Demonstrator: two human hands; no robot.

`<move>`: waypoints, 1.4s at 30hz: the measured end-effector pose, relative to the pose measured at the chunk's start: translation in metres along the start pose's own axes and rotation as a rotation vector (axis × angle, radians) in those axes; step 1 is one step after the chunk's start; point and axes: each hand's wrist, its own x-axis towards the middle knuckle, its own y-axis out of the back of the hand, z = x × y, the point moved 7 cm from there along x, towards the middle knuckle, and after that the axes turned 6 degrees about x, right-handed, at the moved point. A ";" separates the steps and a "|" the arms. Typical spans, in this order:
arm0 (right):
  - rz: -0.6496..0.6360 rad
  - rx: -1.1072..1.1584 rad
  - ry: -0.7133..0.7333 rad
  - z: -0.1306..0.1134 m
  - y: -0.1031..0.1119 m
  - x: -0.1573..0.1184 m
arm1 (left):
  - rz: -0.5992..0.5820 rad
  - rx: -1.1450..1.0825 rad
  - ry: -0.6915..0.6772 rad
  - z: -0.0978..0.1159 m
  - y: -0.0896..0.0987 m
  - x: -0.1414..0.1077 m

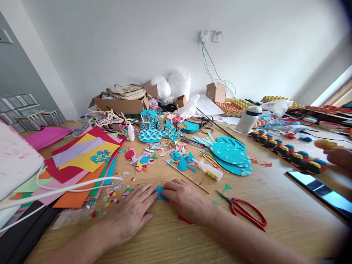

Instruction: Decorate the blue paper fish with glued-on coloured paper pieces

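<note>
A small piece of blue paper (161, 193) lies on the wooden table between my hands. Flat on the tabletop, my left hand (133, 212) has its fingers stretched out, their tips touching the paper's left edge. My right hand (189, 201) has bent fingers pressed down on the paper's right side, and its thumb is hidden. Red-handled scissors (244, 211) rest beside my right forearm, blades towards my hand. Just beyond the hands are a thin wooden stick (187, 177) and a white glue bottle (210, 170) on its side. A red paper scrap (184, 219) shows beneath my right wrist.
Coloured paper sheets (82, 154) and confetti dots (111, 196) lie left, crossed by a white cable (82, 187). Blue paper discs (231, 156) and wave-edged models (150, 135) stand beyond. At right are a tablet (319, 192), a painted egg-carton strip (283, 150) and another person's hand (339, 156).
</note>
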 end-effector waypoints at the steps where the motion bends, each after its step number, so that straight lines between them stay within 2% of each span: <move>1: 0.006 0.007 -0.003 0.000 0.000 0.000 | -0.007 0.001 -0.004 0.000 0.001 0.003; 4: 0.008 0.009 0.014 -0.004 0.005 0.001 | -0.012 0.006 -0.024 0.000 0.001 0.009; 7: 0.059 -0.020 -0.031 0.003 0.021 -0.003 | 0.033 0.020 -0.051 -0.001 0.000 0.010; 9: 0.153 -0.055 -0.158 0.023 0.039 -0.012 | 0.062 0.035 -0.069 -0.001 -0.002 0.007; 11: 0.269 -0.099 -0.350 0.052 0.057 -0.029 | 0.091 0.051 -0.077 0.000 -0.003 0.005; 13: 0.325 -0.150 -0.548 0.082 0.066 -0.049 | 0.125 0.051 -0.078 0.002 0.000 0.003; 15: 0.329 -0.197 -0.718 0.108 0.065 -0.068 | 0.177 0.038 -0.056 0.003 0.007 0.003; 17: 0.298 -0.213 -0.795 0.125 0.057 -0.078 | 0.244 0.013 -0.006 0.000 0.018 0.005; 21: 0.262 -0.203 -0.846 0.142 0.042 -0.084 | 0.355 -0.089 0.052 -0.010 0.036 0.007; 23: 0.280 -0.194 -0.851 0.144 0.042 -0.085 | 0.393 -0.141 0.072 -0.016 0.042 0.007; 25: 0.356 -0.185 -0.853 0.143 0.051 -0.087 | 0.422 -0.182 0.108 -0.022 0.046 0.005; 28: 0.568 -0.119 -0.807 0.126 0.075 -0.095 | 0.447 -0.241 0.161 -0.027 0.052 0.002; 30: 0.662 0.022 -0.739 0.110 0.088 -0.096 | 0.454 -0.284 0.164 -0.027 0.056 0.002; 32: 0.671 0.255 -0.686 0.095 0.090 -0.093 | 0.452 -0.354 0.142 -0.026 0.058 0.005; 35: 0.656 0.624 -0.612 0.072 0.081 -0.084 | 0.413 -0.602 0.185 -0.027 0.052 0.013; 38: 0.604 1.006 -0.540 0.050 0.058 -0.070 | 0.333 -0.997 0.285 -0.025 0.038 0.021; 42: 0.498 1.343 -0.474 0.021 0.026 -0.048 | 0.222 -1.316 0.233 0.005 0.035 0.029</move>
